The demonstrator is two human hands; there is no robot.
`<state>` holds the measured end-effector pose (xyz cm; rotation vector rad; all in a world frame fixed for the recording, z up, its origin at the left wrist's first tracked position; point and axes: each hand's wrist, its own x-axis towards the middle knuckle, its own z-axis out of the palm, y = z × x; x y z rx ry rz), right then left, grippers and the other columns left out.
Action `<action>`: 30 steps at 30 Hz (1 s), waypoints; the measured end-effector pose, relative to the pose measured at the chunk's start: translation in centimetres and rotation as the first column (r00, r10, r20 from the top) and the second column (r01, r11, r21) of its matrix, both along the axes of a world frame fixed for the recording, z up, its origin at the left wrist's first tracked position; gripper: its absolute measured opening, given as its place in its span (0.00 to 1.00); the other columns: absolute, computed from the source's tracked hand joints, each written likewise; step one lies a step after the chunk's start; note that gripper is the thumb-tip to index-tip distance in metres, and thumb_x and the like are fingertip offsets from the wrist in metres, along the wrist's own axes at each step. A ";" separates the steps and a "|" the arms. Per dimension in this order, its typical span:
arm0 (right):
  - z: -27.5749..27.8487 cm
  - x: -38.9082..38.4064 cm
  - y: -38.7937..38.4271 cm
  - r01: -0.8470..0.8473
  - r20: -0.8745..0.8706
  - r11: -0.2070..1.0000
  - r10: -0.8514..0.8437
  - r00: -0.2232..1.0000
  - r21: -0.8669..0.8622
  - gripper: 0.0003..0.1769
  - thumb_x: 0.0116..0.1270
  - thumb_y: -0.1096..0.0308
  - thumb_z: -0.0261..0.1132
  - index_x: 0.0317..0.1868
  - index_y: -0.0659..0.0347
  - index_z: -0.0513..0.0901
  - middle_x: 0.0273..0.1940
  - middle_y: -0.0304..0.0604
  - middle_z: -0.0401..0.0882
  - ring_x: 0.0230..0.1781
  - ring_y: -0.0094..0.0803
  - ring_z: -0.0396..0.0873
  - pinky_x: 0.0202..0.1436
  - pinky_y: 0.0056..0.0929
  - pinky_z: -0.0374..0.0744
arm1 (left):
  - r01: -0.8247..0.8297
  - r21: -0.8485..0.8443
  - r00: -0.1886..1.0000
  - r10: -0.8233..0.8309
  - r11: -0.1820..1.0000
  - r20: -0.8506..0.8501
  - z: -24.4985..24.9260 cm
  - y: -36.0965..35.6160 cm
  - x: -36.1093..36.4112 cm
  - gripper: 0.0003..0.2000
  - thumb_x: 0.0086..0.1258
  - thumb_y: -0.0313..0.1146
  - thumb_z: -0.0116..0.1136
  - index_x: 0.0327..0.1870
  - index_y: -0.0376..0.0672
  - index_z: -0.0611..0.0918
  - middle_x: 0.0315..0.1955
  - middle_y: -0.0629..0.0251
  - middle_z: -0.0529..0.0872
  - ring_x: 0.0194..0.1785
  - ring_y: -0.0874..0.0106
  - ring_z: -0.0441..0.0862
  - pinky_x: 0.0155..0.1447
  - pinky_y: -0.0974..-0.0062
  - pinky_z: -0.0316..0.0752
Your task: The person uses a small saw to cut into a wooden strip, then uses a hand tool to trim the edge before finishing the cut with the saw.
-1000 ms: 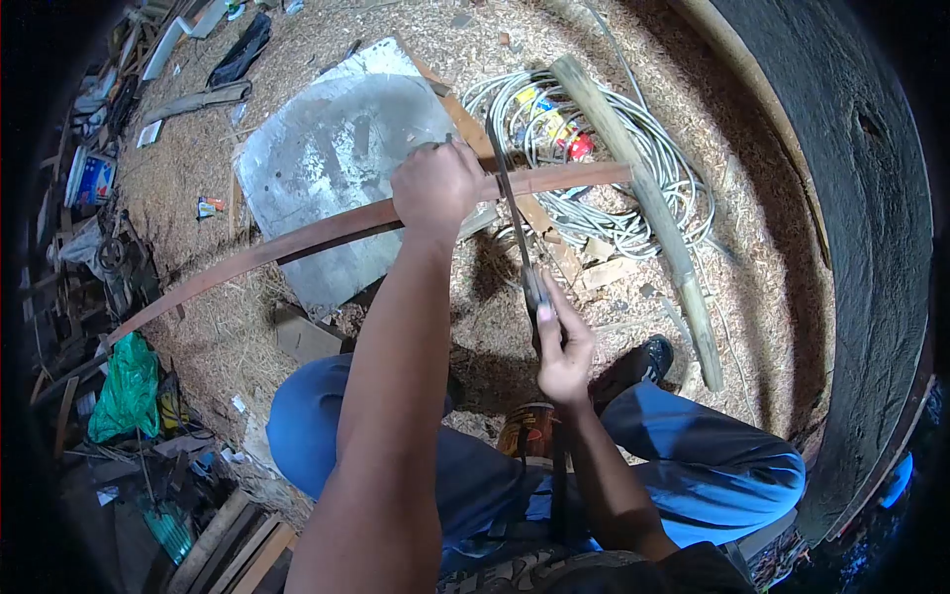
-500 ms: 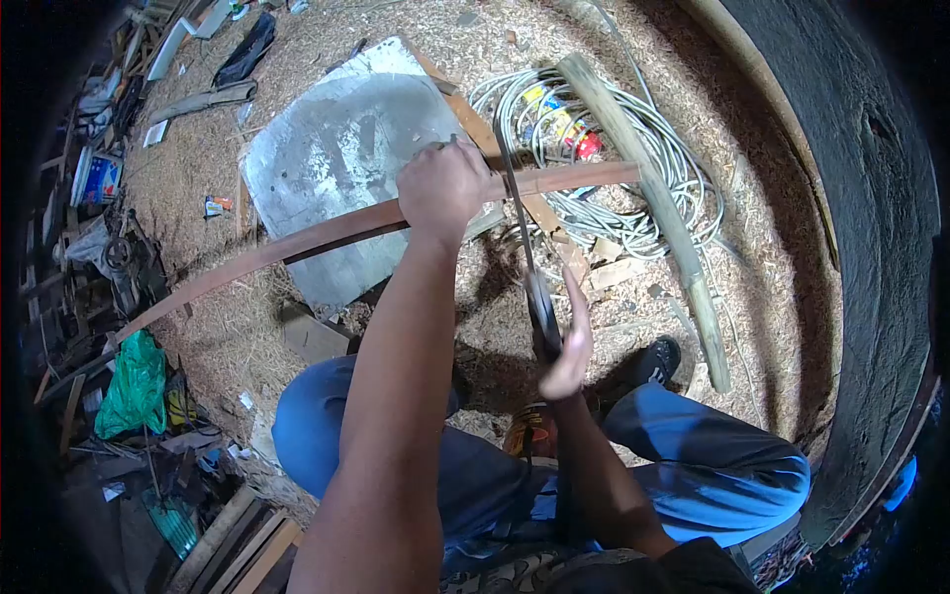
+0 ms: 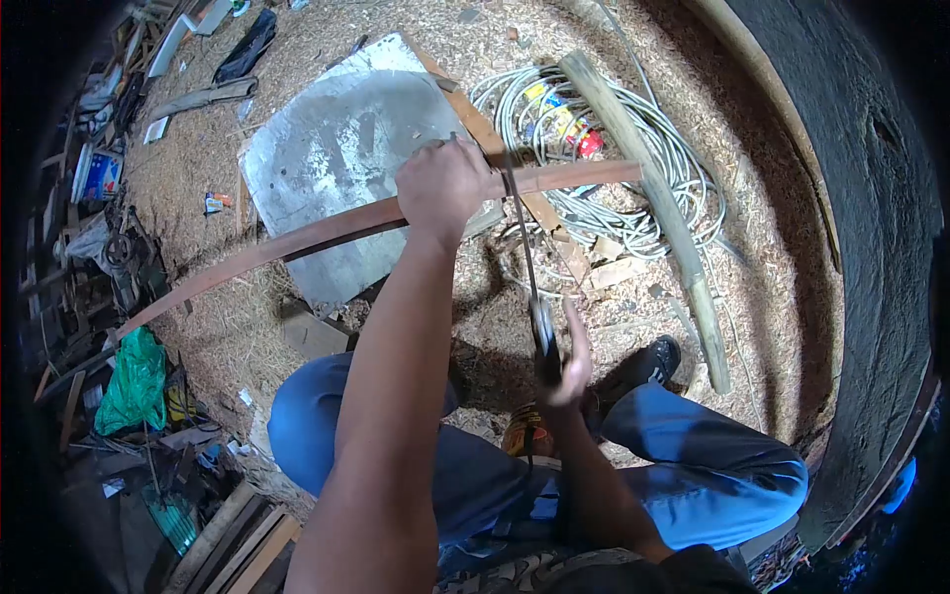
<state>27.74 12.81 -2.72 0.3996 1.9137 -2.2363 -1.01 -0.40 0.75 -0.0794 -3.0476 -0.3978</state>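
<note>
My left hand (image 3: 442, 188) is closed round a long reddish wooden strip (image 3: 287, 246), which runs from the lower left to the right. My right hand (image 3: 568, 366) grips the dark handle of a saw (image 3: 524, 243), its fingers partly stretched and blurred. The narrow blade crosses the strip just right of my left hand. Under the strip lies a grey, worn metal sheet (image 3: 346, 148). The strip's right end touches a long rough pole (image 3: 673, 223).
A coil of grey cable (image 3: 693, 188) lies under the pole, round a red and yellow container (image 3: 588, 143). A green bag (image 3: 136, 381) and scrap wood are at the left. A large dark beam (image 3: 876, 247) stands at the right.
My right hand and the saw have shifted slightly downward, towards my body. My left hand and the strip have hardly moved.
</note>
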 end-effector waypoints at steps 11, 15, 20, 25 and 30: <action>3.1 -6.7 -2.3 0.307 -0.176 0.912 -0.266 0.948 0.273 0.51 0.76 0.34 0.37 0.74 0.80 0.62 0.69 0.64 0.71 0.59 0.41 0.72 0.62 0.35 0.67 | 0.001 -0.002 0.998 -0.001 1.000 -0.055 -0.5 0.1 0.1 0.23 0.75 0.40 0.45 0.23 0.36 0.86 0.27 0.43 0.88 0.31 0.45 0.87 0.43 0.52 0.82; 3.2 -2.4 -2.3 0.322 -0.166 0.937 -0.299 0.940 0.135 0.49 0.78 0.37 0.37 0.74 0.81 0.63 0.70 0.67 0.69 0.67 0.48 0.70 0.71 0.40 0.65 | -0.001 -0.007 0.999 0.000 1.000 -0.040 -0.5 0.1 0.0 0.24 0.75 0.40 0.44 0.22 0.36 0.87 0.26 0.43 0.87 0.31 0.45 0.87 0.42 0.52 0.82; 2.5 -4.9 -2.3 0.358 -0.202 0.877 -0.306 0.930 0.320 0.52 0.77 0.30 0.34 0.75 0.75 0.64 0.72 0.56 0.70 0.49 0.29 0.86 0.35 0.19 0.79 | 0.031 0.015 0.998 -0.030 0.999 -0.063 -0.7 -0.1 0.0 0.23 0.74 0.40 0.45 0.22 0.36 0.86 0.25 0.43 0.87 0.30 0.44 0.86 0.41 0.51 0.82; 2.1 -5.9 -2.9 0.338 -0.132 0.896 -0.313 0.941 0.288 0.54 0.74 0.28 0.35 0.75 0.75 0.64 0.70 0.58 0.72 0.55 0.33 0.83 0.50 0.29 0.80 | 0.007 0.005 0.998 -0.007 1.000 -0.069 -0.2 0.1 0.1 0.22 0.73 0.39 0.47 0.23 0.36 0.86 0.25 0.43 0.87 0.30 0.45 0.87 0.41 0.50 0.82; 3.2 1.4 -1.4 0.149 0.162 0.929 -0.214 0.963 0.340 0.62 0.68 0.20 0.36 0.74 0.77 0.64 0.65 0.56 0.78 0.33 0.15 0.79 0.31 0.22 0.71 | -0.005 0.017 0.999 0.006 1.000 -0.048 -0.6 0.1 -0.2 0.22 0.73 0.40 0.47 0.23 0.36 0.86 0.25 0.43 0.87 0.30 0.45 0.86 0.41 0.51 0.82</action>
